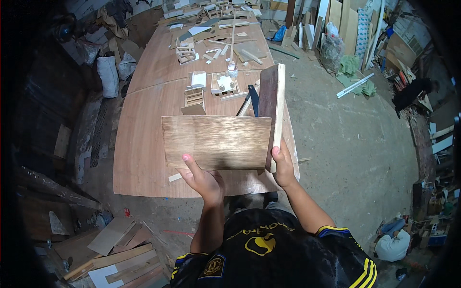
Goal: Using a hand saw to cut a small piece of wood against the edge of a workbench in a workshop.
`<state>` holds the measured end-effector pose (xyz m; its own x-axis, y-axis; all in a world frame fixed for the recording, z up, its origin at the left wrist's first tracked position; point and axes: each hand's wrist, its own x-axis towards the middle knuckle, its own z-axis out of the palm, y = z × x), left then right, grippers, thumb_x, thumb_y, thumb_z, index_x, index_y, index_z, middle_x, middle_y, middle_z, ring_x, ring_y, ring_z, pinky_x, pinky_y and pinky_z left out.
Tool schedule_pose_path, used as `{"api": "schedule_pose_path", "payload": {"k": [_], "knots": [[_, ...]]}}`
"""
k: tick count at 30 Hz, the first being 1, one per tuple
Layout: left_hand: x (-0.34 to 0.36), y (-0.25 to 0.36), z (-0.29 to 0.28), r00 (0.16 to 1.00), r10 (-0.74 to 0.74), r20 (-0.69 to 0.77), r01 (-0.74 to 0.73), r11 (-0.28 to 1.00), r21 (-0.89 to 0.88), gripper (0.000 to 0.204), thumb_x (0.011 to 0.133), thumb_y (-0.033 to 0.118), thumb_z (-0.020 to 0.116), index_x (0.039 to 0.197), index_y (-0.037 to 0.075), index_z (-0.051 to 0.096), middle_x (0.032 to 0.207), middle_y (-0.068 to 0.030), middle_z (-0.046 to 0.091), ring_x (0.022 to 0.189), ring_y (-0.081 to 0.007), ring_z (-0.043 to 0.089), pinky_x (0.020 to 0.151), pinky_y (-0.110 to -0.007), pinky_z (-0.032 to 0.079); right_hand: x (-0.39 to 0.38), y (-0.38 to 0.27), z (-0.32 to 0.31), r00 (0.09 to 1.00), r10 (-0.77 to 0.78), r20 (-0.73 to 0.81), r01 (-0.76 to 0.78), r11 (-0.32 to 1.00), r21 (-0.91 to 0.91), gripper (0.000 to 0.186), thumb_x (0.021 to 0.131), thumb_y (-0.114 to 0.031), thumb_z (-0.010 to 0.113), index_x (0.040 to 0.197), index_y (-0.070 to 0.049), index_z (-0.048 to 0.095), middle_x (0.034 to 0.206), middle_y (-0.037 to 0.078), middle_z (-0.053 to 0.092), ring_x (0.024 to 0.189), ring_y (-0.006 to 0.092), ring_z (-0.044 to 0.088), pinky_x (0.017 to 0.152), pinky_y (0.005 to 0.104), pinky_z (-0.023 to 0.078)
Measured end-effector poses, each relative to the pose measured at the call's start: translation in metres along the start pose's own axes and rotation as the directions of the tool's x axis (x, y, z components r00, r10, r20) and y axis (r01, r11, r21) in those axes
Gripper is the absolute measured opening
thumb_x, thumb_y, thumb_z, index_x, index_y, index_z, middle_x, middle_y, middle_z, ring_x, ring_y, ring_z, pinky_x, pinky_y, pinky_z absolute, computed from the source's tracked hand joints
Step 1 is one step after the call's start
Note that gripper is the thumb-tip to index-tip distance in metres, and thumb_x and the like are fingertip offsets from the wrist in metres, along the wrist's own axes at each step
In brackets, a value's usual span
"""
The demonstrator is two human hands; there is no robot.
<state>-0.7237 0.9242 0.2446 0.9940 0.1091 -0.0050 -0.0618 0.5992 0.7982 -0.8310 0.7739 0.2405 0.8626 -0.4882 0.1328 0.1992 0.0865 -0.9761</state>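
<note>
In front of me, above the near part of a wooden table (139, 158), I hold up two wooden pieces. My left hand (204, 182) grips a rectangular wood-grained panel (216, 141) by its lower edge, thumb on the face and fingers behind it. At the right, my right hand (284, 168) is closed around the lower end of a long piece with a dark brown face and pale edge (279, 103). This piece stands nearly upright against the panel's right end. Whether the two are joined I cannot tell. Just behind them lies a black-handled tool (253, 98), partly hidden.
Small wooden assemblies (194, 98) sit mid-table, beside a jar with a stick (232, 69). Offcuts cover the table's far end (216, 29). Boards lean at the back right (345, 19). Scrap wood (120, 245) lies on the floor at lower left. Two people are at the right, one crouching (393, 245).
</note>
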Motion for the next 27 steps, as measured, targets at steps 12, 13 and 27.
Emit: {"api": "schedule_pose_path", "payload": {"k": [12,13,27], "knots": [[0.004,-0.005,0.014,0.906,-0.419,0.065,0.424,0.89,-0.17,0.056,0.101,0.028,0.052,0.145,0.004,0.028,0.133,-0.0185,0.047,0.123,-0.026,0.05,0.103,-0.04,0.044,-0.054,0.032,0.017,0.992,0.074,0.1,-0.085,0.99,0.113,0.078,0.097,-0.027,0.057,0.153,0.003,0.011,0.158,0.018,0.019,0.147,0.0247,0.018,0.118,0.0361,0.015],[-0.004,-0.01,0.013,0.906,-0.418,0.064,0.423,0.89,-0.169,0.056,0.101,0.028,0.052,0.145,0.004,0.028,0.133,-0.0185,0.047,0.123,-0.026,0.05,0.103,-0.04,0.044,-0.052,0.027,0.02,0.991,0.042,0.128,-0.056,0.992,0.111,0.078,0.098,-0.029,0.057,0.153,0.003,0.012,0.157,0.017,0.022,0.145,0.0242,0.021,0.117,0.0366,0.017],[-0.064,-0.02,0.027,0.885,-0.244,0.396,0.367,0.889,-0.273,0.045,0.097,0.009,0.057,0.138,0.0,0.039,0.127,-0.0123,0.052,0.118,-0.0218,0.053,0.102,-0.039,0.044,-0.014,-0.009,-0.002,0.999,0.034,-0.002,-0.032,0.951,0.306,0.081,0.094,-0.05,0.053,0.151,-0.001,0.023,0.137,0.01,0.046,0.124,0.0204,0.046,0.102,0.0328,0.038]]}}
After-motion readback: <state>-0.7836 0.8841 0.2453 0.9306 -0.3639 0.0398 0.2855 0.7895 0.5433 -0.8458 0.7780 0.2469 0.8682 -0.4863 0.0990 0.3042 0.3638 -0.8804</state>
